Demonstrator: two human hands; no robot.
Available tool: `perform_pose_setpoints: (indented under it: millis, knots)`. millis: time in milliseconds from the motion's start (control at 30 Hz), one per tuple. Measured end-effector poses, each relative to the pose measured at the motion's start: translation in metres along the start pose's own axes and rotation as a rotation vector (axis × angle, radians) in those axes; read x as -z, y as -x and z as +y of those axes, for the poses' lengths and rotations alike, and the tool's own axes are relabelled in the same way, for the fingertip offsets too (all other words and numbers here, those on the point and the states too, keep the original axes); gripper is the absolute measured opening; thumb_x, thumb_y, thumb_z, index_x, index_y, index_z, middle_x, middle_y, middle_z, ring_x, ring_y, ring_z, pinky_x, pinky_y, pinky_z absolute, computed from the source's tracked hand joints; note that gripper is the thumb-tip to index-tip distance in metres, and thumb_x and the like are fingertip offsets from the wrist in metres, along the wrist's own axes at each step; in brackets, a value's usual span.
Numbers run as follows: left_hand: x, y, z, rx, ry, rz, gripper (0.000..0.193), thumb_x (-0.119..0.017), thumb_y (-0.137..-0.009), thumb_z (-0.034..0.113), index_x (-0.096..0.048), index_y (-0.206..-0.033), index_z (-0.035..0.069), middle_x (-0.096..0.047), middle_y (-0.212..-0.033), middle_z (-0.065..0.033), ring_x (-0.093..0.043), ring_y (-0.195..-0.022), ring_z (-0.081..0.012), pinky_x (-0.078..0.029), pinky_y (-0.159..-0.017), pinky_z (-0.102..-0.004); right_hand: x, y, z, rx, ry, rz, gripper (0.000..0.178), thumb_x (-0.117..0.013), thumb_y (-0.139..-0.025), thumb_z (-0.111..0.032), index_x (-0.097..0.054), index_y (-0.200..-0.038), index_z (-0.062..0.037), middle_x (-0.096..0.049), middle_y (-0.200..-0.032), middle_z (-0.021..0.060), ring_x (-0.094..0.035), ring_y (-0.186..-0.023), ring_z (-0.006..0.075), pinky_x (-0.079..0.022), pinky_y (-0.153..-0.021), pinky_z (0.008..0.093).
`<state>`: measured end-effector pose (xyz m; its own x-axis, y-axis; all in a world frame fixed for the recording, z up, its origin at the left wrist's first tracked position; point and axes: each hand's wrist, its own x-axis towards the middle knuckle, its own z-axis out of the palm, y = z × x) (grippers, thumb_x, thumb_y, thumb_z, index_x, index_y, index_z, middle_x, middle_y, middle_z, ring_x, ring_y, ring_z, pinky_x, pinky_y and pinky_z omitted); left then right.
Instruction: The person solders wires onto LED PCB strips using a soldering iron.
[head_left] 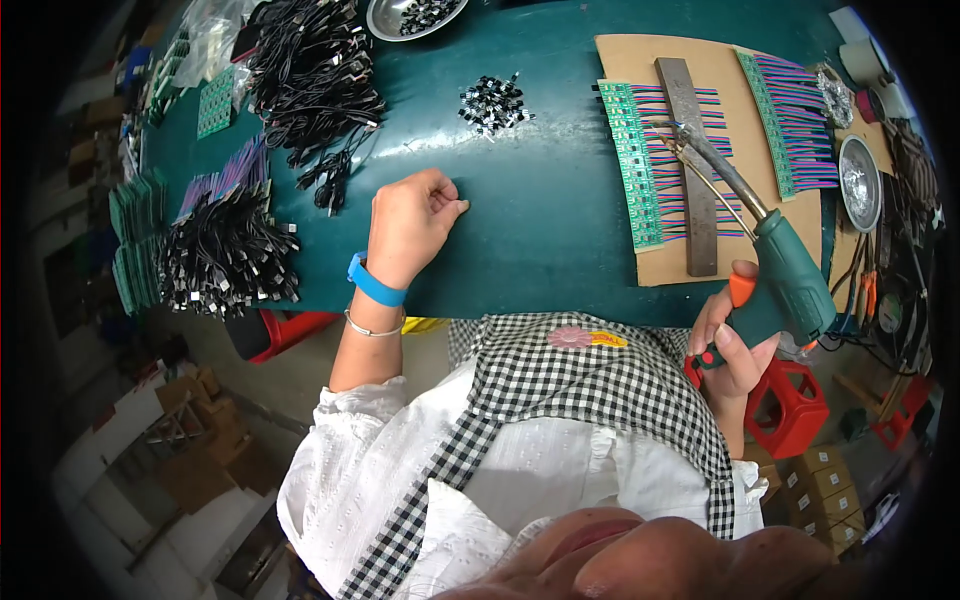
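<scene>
My right hand [735, 345] grips a green soldering gun [790, 275] with an orange trigger. Its metal tip and thin solder-feed tube reach up-left to a green circuit board panel [632, 165]. Rows of purple, blue and red wires run rightward from that panel, under a flat metal bar [693, 190] that lies across them on a brown board [665, 265]. Over the table's middle, my left hand [412, 225] is loosely curled closed, with nothing visible in it. Beyond it lies a small pile of black-and-white connectors [495, 105].
Bundles of black cables [310, 80] lie at the far left, with more cables [225, 245] nearer. A second wired panel [768, 125] is on the right, beside a metal bowl [858, 185]. Another bowl [415, 18] holds small parts. Red stools [785, 410] stand below.
</scene>
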<state>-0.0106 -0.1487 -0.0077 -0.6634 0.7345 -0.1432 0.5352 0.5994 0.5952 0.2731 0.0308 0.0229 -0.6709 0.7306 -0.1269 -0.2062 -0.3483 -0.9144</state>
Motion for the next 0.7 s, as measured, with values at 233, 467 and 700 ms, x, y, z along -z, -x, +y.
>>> perform_pose_setpoints:
  millis: [233, 467, 700]
  knots:
    - [-0.018, 0.001, 0.074, -0.352, 0.610, -0.082, 0.014, -0.075, -0.067, -0.001, -0.068, -0.079, 0.001, -0.067, -0.076, -0.0079, -0.063, -0.069, -0.0164, -0.049, -0.062, -0.0255, -0.010, -0.006, -0.004, -0.072, 0.100, -0.014, 0.060, -0.059, -0.074, -0.008, -0.036, -0.127, 0.0087, -0.051, -0.066, 0.0095, -0.050, -0.049, 0.0152, -0.042, -0.046, 0.0235]
    - [-0.052, -0.007, 0.121, -0.736, 0.838, -0.053, 0.019, -0.078, -0.063, -0.001, -0.068, -0.078, 0.004, -0.065, -0.079, -0.0066, -0.061, -0.066, -0.0184, -0.049, -0.058, -0.0274, -0.027, -0.022, -0.008, -0.130, 0.021, -0.049, 0.057, -0.059, -0.079, 0.000, -0.035, -0.131, 0.0061, -0.061, -0.084, 0.0141, -0.057, -0.062, 0.0143, -0.046, -0.053, 0.0238]
    - [-0.063, -0.007, 0.118, -0.794, 0.773, -0.036, 0.021, -0.078, -0.063, 0.002, -0.068, -0.080, 0.005, -0.064, -0.078, -0.0055, -0.061, -0.066, -0.0183, -0.048, -0.057, -0.0276, -0.028, -0.030, -0.006, -0.050, -0.021, -0.087, 0.059, -0.062, -0.078, 0.005, -0.035, -0.131, 0.0056, -0.059, -0.082, 0.0110, -0.057, -0.066, 0.0120, -0.047, -0.054, 0.0226]
